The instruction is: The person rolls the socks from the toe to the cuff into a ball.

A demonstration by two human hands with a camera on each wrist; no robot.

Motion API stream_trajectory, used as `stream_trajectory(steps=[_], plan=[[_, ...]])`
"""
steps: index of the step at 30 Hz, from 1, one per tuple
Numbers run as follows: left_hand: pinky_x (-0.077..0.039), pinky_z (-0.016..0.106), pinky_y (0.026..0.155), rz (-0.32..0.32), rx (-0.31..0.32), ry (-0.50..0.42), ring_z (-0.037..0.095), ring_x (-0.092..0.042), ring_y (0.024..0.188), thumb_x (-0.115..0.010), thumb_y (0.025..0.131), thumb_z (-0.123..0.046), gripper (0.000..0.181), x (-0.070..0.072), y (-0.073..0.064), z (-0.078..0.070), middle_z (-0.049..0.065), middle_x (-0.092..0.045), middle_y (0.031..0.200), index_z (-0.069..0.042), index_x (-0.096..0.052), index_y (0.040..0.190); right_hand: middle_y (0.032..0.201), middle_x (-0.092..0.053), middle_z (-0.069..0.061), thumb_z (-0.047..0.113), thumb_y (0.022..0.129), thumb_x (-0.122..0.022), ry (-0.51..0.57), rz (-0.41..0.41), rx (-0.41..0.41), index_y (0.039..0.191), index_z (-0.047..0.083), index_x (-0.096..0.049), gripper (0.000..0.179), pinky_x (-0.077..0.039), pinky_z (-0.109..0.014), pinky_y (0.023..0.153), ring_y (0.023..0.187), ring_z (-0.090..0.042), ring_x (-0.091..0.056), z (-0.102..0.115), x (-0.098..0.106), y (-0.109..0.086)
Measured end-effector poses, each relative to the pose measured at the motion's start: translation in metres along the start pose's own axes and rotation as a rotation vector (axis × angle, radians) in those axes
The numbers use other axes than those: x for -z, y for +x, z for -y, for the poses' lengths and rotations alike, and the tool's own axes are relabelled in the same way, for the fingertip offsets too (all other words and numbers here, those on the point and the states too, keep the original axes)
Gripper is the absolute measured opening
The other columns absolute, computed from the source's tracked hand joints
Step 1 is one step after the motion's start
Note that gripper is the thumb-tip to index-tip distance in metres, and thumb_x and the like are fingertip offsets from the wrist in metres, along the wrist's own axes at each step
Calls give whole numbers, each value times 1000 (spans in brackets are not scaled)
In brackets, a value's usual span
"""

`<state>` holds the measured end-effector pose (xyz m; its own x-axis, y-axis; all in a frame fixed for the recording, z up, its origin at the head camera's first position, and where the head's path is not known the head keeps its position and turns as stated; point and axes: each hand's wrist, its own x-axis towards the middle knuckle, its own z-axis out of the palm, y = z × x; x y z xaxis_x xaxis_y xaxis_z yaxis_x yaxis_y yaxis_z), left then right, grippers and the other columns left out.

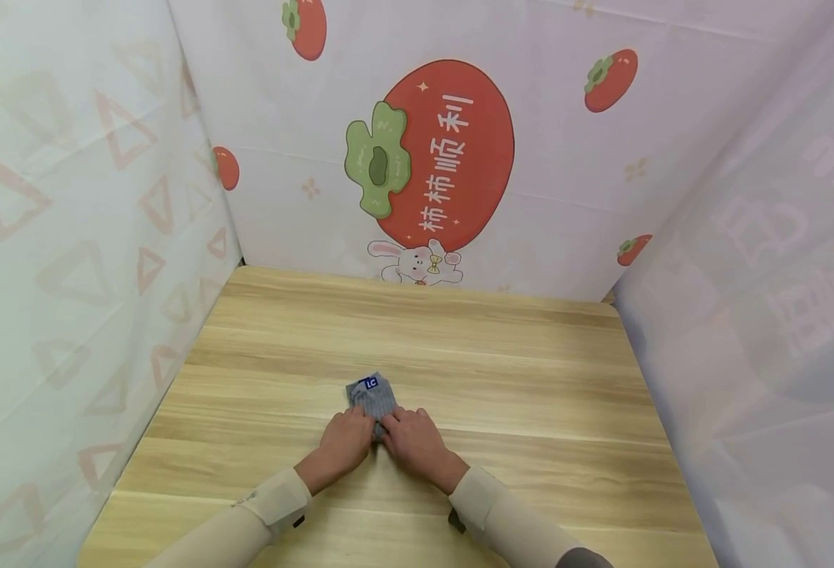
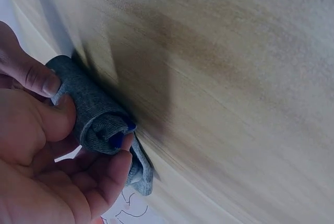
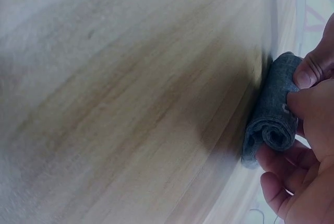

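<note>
A grey ribbed sock (image 1: 381,401) with a blue label lies on the wooden table, its near end rolled up and its far end still flat. My left hand (image 1: 345,443) grips the left end of the roll, and my right hand (image 1: 419,444) grips the right end. In the left wrist view, thumb and fingers close around the rolled sock (image 2: 96,96), and blue shows inside its spiral. The right wrist view has the other end of the roll (image 3: 275,101) between thumb and fingers. Both thumbs press on its near side.
The wooden table (image 1: 260,339) has pale grain and rounded far corners. Behind it hangs a white cloth (image 1: 551,181) printed with persimmons and a rabbit. More cloth hangs along the left (image 1: 69,237) and right (image 1: 764,315) sides.
</note>
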<state>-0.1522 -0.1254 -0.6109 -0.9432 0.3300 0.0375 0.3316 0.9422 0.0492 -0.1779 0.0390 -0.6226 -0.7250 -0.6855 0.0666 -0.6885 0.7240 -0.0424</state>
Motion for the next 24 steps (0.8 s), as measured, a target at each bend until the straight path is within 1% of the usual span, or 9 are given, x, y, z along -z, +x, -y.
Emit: stream_trajectory(steps=[3, 6, 11, 13, 16, 19, 21, 24], plan=[[-50, 37, 56, 0, -11, -4, 22, -57, 63, -75, 84, -12, 13, 1, 0, 0, 8, -58, 72, -6, -65, 79, 86, -63, 3, 36, 99, -63, 4, -28, 12, 104, 19, -68, 18, -29, -25, 56, 73, -14, -61, -1, -1, -1], [-51, 37, 57, 7, -18, -5, 22, -58, 64, -75, 84, -12, 12, 0, 0, 0, 7, -59, 72, -6, -66, 80, 85, -63, 4, 35, 99, -63, 6, -47, 21, 104, 19, -69, 17, -28, -25, 55, 73, -14, -61, -2, -1, -2], [-52, 37, 58, 16, -20, -11, 23, -60, 65, -74, 88, -13, 12, -1, 0, 0, 8, -61, 73, -5, -65, 84, 90, -67, 4, 34, 101, -60, 15, -29, 11, 109, 20, -70, 19, -29, -24, 57, 79, -13, -64, -3, -2, -3], [-51, 37, 55, 0, -15, -30, 23, -60, 62, -73, 88, -12, 15, -2, 0, 0, 8, -60, 71, -4, -61, 85, 93, -69, 4, 35, 102, -58, 20, -18, 3, 109, 21, -70, 20, -30, -24, 58, 82, -13, -65, -3, -3, -3], [-50, 37, 51, -11, 7, -69, 22, -58, 57, -73, 88, -9, 20, -3, 0, -1, 7, -57, 66, -6, -53, 86, 94, -70, 4, 35, 102, -58, 26, -15, -1, 108, 21, -71, 20, -31, -24, 58, 84, -13, -66, -3, -3, -3], [-48, 36, 50, 13, 32, -108, 21, -56, 56, -71, 89, -7, 23, -1, 1, -3, 6, -55, 65, -7, -49, 87, 93, -70, 4, 35, 102, -59, 26, -13, -6, 108, 21, -71, 20, -34, -25, 58, 83, -13, -66, -3, -2, -4], [-47, 36, 50, 35, 38, -119, 22, -56, 57, -71, 90, -7, 22, 0, 2, -3, 7, -56, 67, -8, -49, 88, 93, -70, 3, 35, 101, -60, 37, -13, -18, 113, 20, -70, 21, -36, -25, 59, 82, -13, -66, -3, -2, -4], [-47, 37, 51, 56, 41, -135, 23, -57, 58, -70, 92, -8, 20, 1, 2, -3, 9, -59, 70, -9, -50, 89, 93, -70, 2, 35, 101, -60, 81, -17, -46, 119, 20, -66, 24, -37, -25, 61, 80, -15, -65, -2, -2, -5]])
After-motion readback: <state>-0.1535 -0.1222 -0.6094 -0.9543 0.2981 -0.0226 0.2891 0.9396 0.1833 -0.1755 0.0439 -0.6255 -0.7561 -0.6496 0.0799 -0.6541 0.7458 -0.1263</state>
